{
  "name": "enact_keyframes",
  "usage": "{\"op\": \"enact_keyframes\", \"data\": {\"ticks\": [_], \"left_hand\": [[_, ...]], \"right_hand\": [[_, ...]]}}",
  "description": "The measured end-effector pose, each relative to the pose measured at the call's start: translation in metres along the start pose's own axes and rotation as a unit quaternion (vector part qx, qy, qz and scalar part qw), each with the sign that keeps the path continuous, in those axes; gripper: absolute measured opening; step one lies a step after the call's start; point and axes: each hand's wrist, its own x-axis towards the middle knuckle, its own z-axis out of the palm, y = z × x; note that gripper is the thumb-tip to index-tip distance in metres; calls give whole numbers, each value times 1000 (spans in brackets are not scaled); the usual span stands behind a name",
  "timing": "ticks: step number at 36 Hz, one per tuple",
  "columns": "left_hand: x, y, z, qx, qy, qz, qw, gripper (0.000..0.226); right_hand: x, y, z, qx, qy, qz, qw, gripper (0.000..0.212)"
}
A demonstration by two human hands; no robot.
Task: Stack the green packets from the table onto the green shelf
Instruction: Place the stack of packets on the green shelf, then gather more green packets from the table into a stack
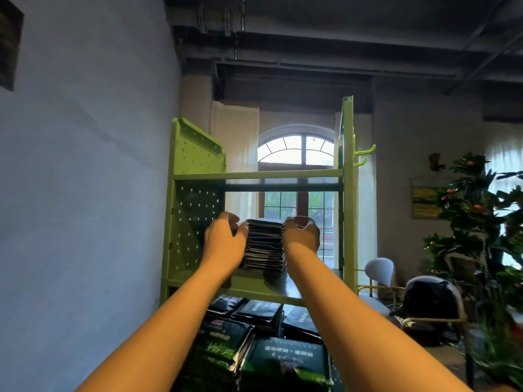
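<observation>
Green packets sit in a tall, neat stack of packets (264,244) on the lower tier of the green shelf (254,174), just below the centre of the view. The stack's edges face the camera and look dark.

Two bare arms reach up from 6 o'clock. The left hand (225,239) is at the stack's 9 o'clock, its thumb against the upper left edge and its fingers curled. The right hand (301,236) is at the stack's 3 o'clock, fingers curled in by the top right corner. Whether either hand clasps the stack or only touches it, I cannot tell.

At 6 o'clock, below the shelf and between the forearms, more loose packets (288,357) lie flat and overlapping, dark with green print.

The shelf has pegboard side panels, and its upper tier is at the stack's 12 o'clock. Two hooks (365,149) stick out from its right post at 1 o'clock.

Behind the shelf at 12 o'clock is an arched window (295,148). A pale wall (85,193) fills 9 o'clock. At 3 o'clock stands a leafy plant (475,222) with small orange fruit, a painting (423,198) just beside it. A white chair (379,268) is at 4 o'clock.
</observation>
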Motion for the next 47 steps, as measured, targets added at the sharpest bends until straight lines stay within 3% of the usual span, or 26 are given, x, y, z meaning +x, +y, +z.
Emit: {"op": "enact_keyframes", "data": {"ticks": [5,14,23,36,47], "left_hand": [[-36,14,-34,-8,-60,42,997,16],[-114,43,-79,-41,-209,48,976,15],[-188,59,-77,-47,-349,32,936,13],[-303,57,-40,-1,-479,-12,878,13],[-374,36,9,83,-577,9,813,14]], "right_hand": [[-28,6,-16,18,-60,-21,998,7],[-108,4,-90,-76,-207,-89,971,22],[-173,14,-179,-212,-334,-94,914,21],[-233,81,-325,-401,-365,-87,836,9],[-271,158,-401,-497,-348,-64,792,17]]}}
